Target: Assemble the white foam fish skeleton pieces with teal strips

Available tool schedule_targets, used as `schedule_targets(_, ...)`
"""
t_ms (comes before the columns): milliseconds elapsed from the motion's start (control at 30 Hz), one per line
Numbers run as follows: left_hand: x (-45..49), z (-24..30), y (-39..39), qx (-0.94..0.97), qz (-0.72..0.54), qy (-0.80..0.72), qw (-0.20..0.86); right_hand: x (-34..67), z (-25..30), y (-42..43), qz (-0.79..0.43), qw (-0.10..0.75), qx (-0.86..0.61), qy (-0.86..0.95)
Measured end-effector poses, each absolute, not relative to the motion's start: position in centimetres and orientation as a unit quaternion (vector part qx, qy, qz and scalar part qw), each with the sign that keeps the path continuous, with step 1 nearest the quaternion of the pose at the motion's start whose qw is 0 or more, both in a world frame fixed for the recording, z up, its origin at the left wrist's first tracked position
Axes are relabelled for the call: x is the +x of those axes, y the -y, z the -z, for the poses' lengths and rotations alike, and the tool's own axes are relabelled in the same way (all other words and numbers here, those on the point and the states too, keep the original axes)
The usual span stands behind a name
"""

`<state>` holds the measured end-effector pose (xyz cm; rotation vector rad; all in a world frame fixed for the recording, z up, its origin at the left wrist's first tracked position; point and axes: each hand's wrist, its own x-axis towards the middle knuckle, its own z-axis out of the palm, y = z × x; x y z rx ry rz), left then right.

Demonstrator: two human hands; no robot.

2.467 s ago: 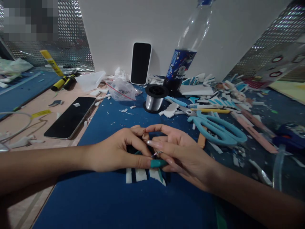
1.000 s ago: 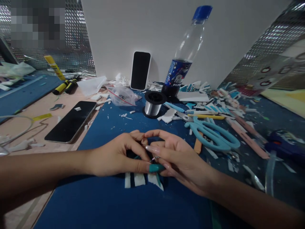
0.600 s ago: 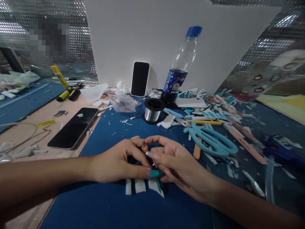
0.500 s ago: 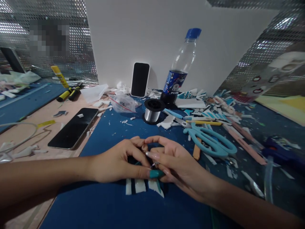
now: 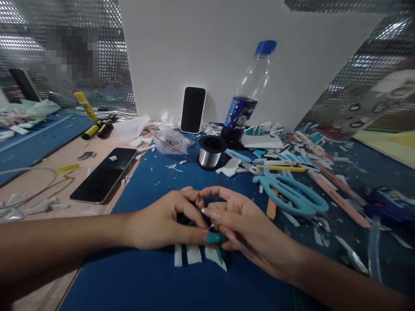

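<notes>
My left hand point(image 5: 168, 220) and my right hand point(image 5: 249, 220) meet over the blue mat point(image 5: 155, 280), fingers bent and pressed together. Between the fingertips a small shiny bit shows, too hidden to name. A smooth teal piece point(image 5: 216, 237) sits at my left thumb tip; whether it is a long nail or a held piece I cannot tell. Several white strips point(image 5: 194, 255), one with a teal edge, stick out below my fingers. Whether they are held or lie on the mat is unclear.
Beyond my hands stand a spool of clear line point(image 5: 210, 153), a phone point(image 5: 193, 110) and a Pepsi bottle point(image 5: 241, 112). Light-blue scissors point(image 5: 292, 194) lie at right among foam scraps point(image 5: 298, 149). Another phone point(image 5: 103, 175) lies at left. A dark blue tool point(image 5: 389, 209) is far right.
The whole view has shifted slightly, with things appearing a little farther right and lower. My hands keep nearly the same pose, fingers together.
</notes>
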<state>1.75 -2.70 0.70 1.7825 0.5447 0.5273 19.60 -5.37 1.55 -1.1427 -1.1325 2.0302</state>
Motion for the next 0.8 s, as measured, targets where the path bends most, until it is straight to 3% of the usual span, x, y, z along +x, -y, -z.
schedule_targets(800, 1.76, -0.62, 2.7, 0.757, -0.238, -0.215, 0.569, 19.62, -1.15, 5.53, -0.751, 0.279, -0.421, 0.426)
